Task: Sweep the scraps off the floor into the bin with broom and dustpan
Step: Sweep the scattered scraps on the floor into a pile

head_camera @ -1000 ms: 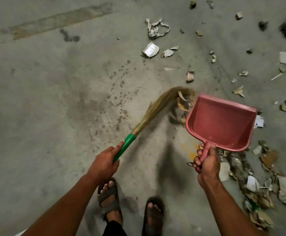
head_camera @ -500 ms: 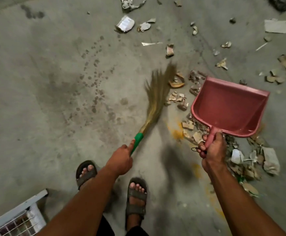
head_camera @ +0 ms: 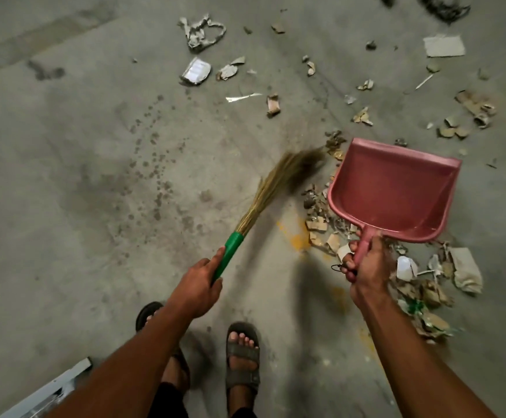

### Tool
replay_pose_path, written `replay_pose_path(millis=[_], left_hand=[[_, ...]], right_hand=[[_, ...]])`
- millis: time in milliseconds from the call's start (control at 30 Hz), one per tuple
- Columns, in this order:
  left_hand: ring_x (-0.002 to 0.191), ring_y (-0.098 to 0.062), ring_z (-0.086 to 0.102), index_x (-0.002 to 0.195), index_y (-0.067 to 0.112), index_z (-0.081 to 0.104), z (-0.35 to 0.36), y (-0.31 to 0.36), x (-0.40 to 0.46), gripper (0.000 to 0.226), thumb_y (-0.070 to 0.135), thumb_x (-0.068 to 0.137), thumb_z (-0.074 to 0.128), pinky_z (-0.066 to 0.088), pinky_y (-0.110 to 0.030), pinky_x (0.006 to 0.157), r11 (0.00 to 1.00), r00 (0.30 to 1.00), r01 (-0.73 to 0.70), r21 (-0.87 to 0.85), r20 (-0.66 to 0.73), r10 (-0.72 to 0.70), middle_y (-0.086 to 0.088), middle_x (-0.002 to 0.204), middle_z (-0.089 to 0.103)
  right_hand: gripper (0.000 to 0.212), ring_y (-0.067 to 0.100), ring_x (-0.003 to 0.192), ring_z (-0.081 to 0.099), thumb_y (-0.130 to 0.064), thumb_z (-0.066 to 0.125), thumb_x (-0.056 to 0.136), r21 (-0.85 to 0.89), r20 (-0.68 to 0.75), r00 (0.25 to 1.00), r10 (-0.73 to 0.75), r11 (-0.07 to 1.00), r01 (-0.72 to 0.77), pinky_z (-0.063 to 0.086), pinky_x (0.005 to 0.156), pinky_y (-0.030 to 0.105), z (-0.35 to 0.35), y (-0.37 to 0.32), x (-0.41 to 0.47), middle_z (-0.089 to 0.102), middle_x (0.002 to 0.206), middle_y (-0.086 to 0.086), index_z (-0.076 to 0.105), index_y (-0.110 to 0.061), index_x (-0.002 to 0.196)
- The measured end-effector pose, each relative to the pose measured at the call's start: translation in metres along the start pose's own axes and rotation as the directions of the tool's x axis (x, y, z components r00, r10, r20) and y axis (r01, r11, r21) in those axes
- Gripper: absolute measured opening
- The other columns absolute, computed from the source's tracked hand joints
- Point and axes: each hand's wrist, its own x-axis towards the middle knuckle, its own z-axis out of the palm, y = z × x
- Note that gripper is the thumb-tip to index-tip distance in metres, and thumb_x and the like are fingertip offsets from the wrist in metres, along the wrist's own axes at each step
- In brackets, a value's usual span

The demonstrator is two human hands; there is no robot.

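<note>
left hand [head_camera: 196, 285] curled round green handle of straw grass broom [head_camera: 278, 188], soft bristles blurred at 12 o'clock. right hand [head_camera: 364, 267] wrapped round stem of pink plastic dustpan [head_camera: 393, 191], pan empty, held above torn cardboard and paper scraps [head_camera: 321, 218]. scraps look light, will scatter; grip low on handle seems right. stained grey concrete floor [head_camera: 79, 176], looks rough; more litter from 12 to 3 o'clock. bin not seen.
</note>
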Motion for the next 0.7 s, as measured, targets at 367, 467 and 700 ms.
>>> replay_pose_path(millis=[367, 467, 700], left_hand=[[0.106, -0.032, 0.064, 0.168, 0.027, 0.022, -0.050, -0.055, 0.001, 0.079, 0.026, 0.101, 0.064, 0.054, -0.042, 0.095, 0.967, 0.956, 0.226, -0.116, -0.167, -0.243, -0.015, 0.124, 0.066], [0.114, -0.033, 0.063, 0.170, 0.023, 0.014, -0.038, -0.060, 0.011, 0.079, 0.028, 0.103, 0.057, 0.051, -0.038, 0.099, 0.954, 0.952, 0.294, 0.056, 0.074, -0.297, -0.018, 0.130, 0.063], [0.117, -0.030, 0.059, 0.169, 0.033, 0.013, -0.021, -0.052, 0.026, 0.081, 0.033, 0.100, 0.056, 0.047, -0.037, 0.101, 1.000, 0.965, 0.015, 0.019, 0.261, -0.020, -0.012, 0.135, 0.060]], right_hand=[[0.031, 0.008, 0.039, 0.036, -0.044, 0.035, 0.110, -0.058, 0.032, 0.999, -0.014, 0.998, 0.016, 0.026, 0.037, 0.017, 0.041, 0.010, -0.013, 0.052, 0.070, -0.006, 0.057, -0.022, 0.103], [0.031, 0.009, 0.039, 0.036, -0.046, 0.037, 0.109, -0.075, 0.038, 0.999, -0.009, 0.997, 0.012, 0.026, 0.037, 0.018, 0.061, 0.019, -0.009, 0.052, 0.069, -0.006, 0.057, -0.023, 0.106], [0.032, 0.009, 0.039, 0.037, -0.042, 0.033, 0.110, -0.148, 0.046, 0.999, -0.010, 0.989, 0.017, 0.021, 0.039, 0.018, 0.107, 0.035, -0.018, 0.052, 0.070, -0.006, 0.058, -0.025, 0.098]])
